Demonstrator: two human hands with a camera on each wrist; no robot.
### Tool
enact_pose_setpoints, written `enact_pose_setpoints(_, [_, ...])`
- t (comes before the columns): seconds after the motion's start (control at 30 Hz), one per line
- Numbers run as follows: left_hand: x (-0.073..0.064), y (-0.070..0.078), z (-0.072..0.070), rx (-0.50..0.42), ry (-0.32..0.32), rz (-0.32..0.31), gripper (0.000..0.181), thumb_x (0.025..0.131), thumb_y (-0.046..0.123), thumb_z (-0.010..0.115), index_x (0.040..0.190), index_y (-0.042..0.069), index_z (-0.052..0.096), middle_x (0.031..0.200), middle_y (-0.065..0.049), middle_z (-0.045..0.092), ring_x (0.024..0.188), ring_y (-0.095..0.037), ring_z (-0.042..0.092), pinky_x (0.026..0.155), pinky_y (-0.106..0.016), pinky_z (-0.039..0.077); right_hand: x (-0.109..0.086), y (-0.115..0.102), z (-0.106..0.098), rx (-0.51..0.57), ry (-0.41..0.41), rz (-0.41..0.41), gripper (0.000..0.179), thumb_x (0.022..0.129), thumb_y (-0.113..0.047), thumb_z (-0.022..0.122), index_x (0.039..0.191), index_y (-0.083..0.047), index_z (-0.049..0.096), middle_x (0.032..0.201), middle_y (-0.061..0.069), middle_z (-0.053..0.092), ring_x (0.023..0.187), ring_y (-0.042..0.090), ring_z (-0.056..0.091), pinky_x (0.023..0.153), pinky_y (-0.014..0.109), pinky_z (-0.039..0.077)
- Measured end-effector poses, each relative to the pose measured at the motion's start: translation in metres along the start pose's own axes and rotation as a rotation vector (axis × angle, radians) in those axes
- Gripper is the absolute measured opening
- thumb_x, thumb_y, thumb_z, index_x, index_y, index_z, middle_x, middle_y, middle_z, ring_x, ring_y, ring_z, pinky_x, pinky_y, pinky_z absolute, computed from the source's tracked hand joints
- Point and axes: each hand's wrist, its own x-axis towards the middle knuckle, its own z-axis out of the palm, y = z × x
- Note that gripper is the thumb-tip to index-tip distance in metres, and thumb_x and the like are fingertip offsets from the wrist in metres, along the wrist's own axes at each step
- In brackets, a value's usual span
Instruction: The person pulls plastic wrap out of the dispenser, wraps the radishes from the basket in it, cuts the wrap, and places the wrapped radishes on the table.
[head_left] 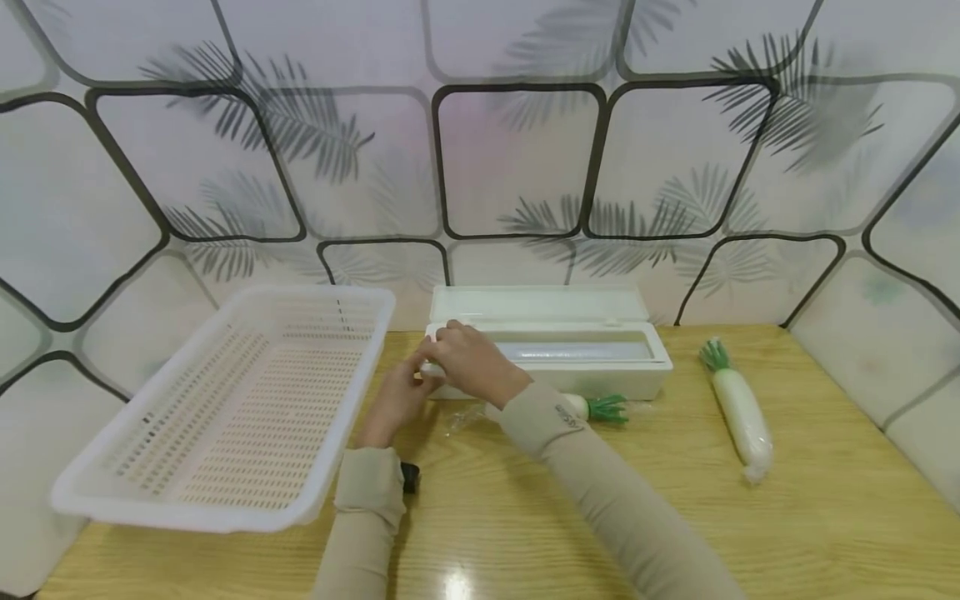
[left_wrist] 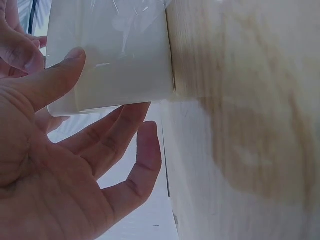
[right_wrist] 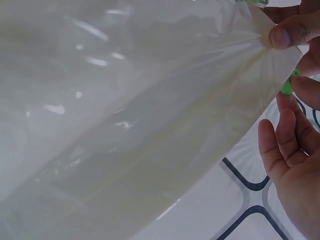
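Observation:
A white cling film box (head_left: pixel 555 379) stands with its lid (head_left: pixel 536 304) raised and a roll of film (head_left: pixel 577 351) inside. My left hand (head_left: pixel 393 400) grips its left end, thumb on the front face and fingers behind in the left wrist view. Clear film (right_wrist: pixel 200 100) spreads in front of the right wrist camera, its folds gathering under the left thumb (right_wrist: pixel 282 39). My right hand (head_left: pixel 476 362) reaches over the same corner, thumb and finger pinching a small green piece (right_wrist: pixel 288 86) at the box edge. A wrapped white radish (head_left: pixel 576 406) lies before the box, partly hidden by the right forearm.
On the left stands a large white plastic basket (head_left: pixel 262 417) with slotted walls. Another film-wrapped radish (head_left: pixel 742 417) with green stalks lies on the wooden table (head_left: pixel 637 517) at the right. A patterned wall covering (head_left: pixel 517 158) rises behind the table.

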Motion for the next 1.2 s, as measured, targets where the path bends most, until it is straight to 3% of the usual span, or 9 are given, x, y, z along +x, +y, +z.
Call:
enact_pose_setpoints(0.27, [0.001, 0.002, 0.001, -0.019, 0.003, -0.013, 0.067, 0.099, 0.008, 0.065, 0.157, 0.002, 0.031, 0.153, -0.025, 0.041, 0.117, -0.040, 0.062, 0.089, -0.046, 0.055, -0.005, 0.004, 0.000, -0.033, -0.010, 0.013, 0.031, 0.090, -0.008, 0.078, 0.119, -0.015, 0.071, 0.104, 0.008, 0.073, 0.097, 0.025, 0.065, 0.084, 0.035, 0.056])
enact_pose_setpoints(0.53, [0.001, 0.002, 0.002, -0.057, 0.003, -0.022, 0.072, 0.098, 0.002, 0.065, 0.157, 0.000, 0.025, 0.153, -0.030, 0.037, 0.116, -0.043, 0.062, 0.085, -0.042, 0.058, -0.019, 0.012, -0.005, -0.042, 0.050, 0.009, 0.015, 0.086, 0.004, 0.076, 0.092, -0.009, 0.071, 0.085, 0.007, 0.068, 0.080, 0.024, 0.062, 0.068, 0.034, 0.055])
enact_pose_setpoints(0.77, [0.001, -0.002, 0.000, -0.042, 0.015, -0.025, 0.072, 0.097, 0.002, 0.066, 0.157, -0.001, 0.025, 0.154, -0.030, 0.035, 0.118, -0.044, 0.061, 0.088, -0.042, 0.057, -0.031, 0.022, -0.006, -0.044, 0.039, 0.012, 0.012, 0.090, 0.003, 0.073, 0.094, -0.008, 0.073, 0.086, 0.007, 0.069, 0.078, 0.022, 0.062, 0.067, 0.032, 0.055])
enact_pose_setpoints(1.2, [0.001, 0.002, 0.003, -0.063, 0.012, -0.032, 0.072, 0.098, 0.003, 0.065, 0.158, 0.001, 0.026, 0.158, -0.024, 0.030, 0.121, -0.044, 0.058, 0.093, -0.044, 0.055, -0.048, 0.033, -0.006, -0.061, 0.094, -0.021, 0.011, 0.088, 0.002, 0.074, 0.091, -0.008, 0.071, 0.083, 0.006, 0.068, 0.074, 0.022, 0.060, 0.062, 0.030, 0.053])
